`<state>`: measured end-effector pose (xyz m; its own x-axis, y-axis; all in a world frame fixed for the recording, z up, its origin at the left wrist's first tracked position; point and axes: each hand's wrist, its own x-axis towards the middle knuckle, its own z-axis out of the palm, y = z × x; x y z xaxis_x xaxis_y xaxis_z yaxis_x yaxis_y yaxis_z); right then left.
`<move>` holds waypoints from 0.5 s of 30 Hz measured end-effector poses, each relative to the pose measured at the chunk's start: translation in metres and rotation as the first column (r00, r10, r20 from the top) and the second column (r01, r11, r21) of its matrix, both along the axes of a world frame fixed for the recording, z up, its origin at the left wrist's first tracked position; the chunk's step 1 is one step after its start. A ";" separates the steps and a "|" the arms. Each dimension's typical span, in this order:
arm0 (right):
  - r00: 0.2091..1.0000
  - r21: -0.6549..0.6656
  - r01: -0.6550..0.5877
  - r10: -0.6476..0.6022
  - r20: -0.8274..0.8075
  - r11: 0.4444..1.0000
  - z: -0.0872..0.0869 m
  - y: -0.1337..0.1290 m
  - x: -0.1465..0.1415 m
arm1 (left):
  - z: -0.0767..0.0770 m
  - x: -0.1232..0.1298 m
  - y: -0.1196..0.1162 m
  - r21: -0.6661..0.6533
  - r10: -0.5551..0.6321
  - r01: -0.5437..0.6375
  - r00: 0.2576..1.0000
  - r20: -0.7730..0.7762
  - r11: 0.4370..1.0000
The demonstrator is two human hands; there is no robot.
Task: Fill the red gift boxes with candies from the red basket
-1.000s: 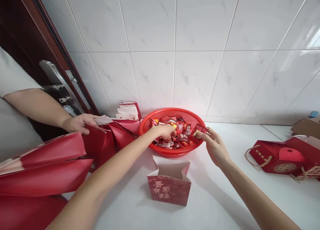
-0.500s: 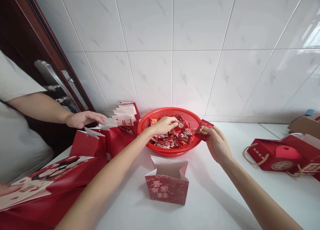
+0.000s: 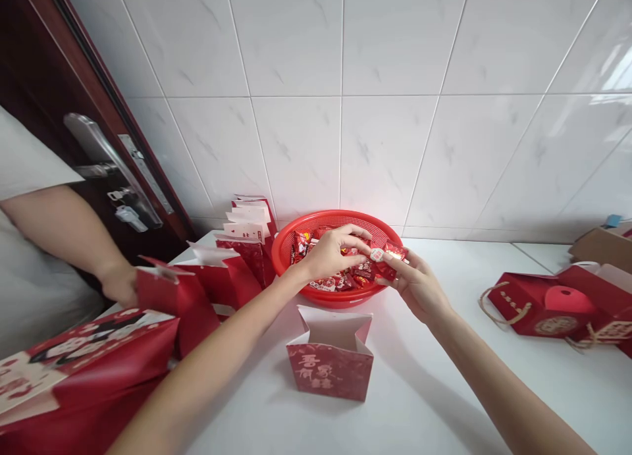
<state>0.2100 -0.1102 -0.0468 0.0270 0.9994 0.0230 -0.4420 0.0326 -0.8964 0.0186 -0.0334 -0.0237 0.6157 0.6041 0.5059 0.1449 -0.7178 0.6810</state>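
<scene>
A red plastic basket (image 3: 340,302) full of small wrapped candies (image 3: 340,282) stands against the tiled wall. Above its right part, my right hand (image 3: 417,280) holds red candy packets (image 3: 394,261) between thumb and fingers. My left hand (image 3: 338,252) is over the basket, its thumb and forefinger closing at a small round whitish piece (image 3: 376,254) beside those packets. In front of the basket an open red paper box (image 3: 330,373) with pale lettering stands upright on the white table (image 3: 419,389), touched by neither hand.
Several red paper bags (image 3: 237,277) stand at the left. Another person's hand (image 3: 121,284) is by them, near the door handle (image 3: 111,165). At the right lie red boxes (image 3: 538,307) with rope handles and a brown carton (image 3: 600,247).
My left hand has moved right to meet my right hand, which has shifted slightly left. A round whitish piece now shows between them. The other person's hand has drawn back to the lower left.
</scene>
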 end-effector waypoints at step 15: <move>0.998 0.005 0.056 -0.056 0.038 0.998 -0.006 0.003 0.000 | -0.020 0.021 0.070 0.098 0.234 -0.281 0.508 -0.829 0.955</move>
